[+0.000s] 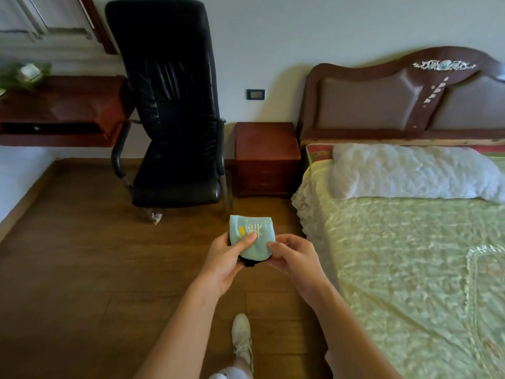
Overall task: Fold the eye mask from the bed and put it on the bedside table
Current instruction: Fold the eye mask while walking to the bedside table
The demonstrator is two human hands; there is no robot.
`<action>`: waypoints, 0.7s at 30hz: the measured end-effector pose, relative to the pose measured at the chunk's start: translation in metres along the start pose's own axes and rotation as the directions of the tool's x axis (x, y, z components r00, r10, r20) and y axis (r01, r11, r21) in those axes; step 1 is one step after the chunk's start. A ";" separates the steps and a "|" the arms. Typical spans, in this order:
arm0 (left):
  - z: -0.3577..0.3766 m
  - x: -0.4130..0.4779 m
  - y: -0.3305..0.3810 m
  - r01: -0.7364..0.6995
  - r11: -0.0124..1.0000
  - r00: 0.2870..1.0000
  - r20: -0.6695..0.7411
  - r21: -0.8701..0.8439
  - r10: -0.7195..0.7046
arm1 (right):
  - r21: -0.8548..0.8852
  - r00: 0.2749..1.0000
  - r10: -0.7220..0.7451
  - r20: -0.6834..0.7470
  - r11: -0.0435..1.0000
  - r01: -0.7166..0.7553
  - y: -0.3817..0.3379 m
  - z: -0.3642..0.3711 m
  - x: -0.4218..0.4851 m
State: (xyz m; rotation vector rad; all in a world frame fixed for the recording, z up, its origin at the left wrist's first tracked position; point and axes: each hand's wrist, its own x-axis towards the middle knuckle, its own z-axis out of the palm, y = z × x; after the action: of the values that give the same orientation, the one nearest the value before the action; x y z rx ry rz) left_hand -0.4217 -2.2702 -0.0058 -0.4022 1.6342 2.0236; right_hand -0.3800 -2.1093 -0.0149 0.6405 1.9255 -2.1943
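The left hand [229,255] and right hand [293,255] each pinched a lower corner of the eye mask [251,237], which was held folded, pale face up, above the floor [82,269] beside the bed [410,255]. The bedside table [266,149] stood straight ahead, well beyond the mask, against the bed's headboard [396,99]. Judged from this, neither hand was clearly nearer; placement required a forward reach.

We have a single wide-angle view from the person's head, looking forward and down. It sits close above both forearms, which reach in from the bottom edge. It faces the far wall, with the wooden floor [82,269] below, the bed [410,255] on the right and a black chair [175,105] ahead
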 end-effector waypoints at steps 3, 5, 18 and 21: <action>-0.007 0.059 0.043 -0.018 0.999 1.000 0.017 0.041 0.017 | 0.033 1.000 0.009 -0.020 0.999 -0.009 -0.029 0.018 0.059; -0.007 0.093 0.071 -0.028 0.999 0.999 0.027 0.045 0.026 | 0.040 1.000 0.000 -0.029 0.999 0.002 -0.049 0.027 0.093; 0.033 0.286 0.172 0.026 0.998 0.998 0.063 0.054 -0.029 | 0.114 0.997 0.023 -0.072 0.993 -0.015 -0.127 0.012 0.291; 0.056 0.337 0.190 0.042 0.998 0.998 0.048 0.053 -0.045 | 0.117 0.997 0.025 -0.071 0.993 -0.017 -0.143 -0.005 0.347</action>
State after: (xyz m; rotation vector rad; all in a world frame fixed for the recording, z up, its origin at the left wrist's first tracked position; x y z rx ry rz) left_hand -0.8017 -2.1780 -0.0135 -0.3633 1.6302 1.9403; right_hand -0.7448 -2.0243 -0.0284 0.7645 1.8249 -2.3144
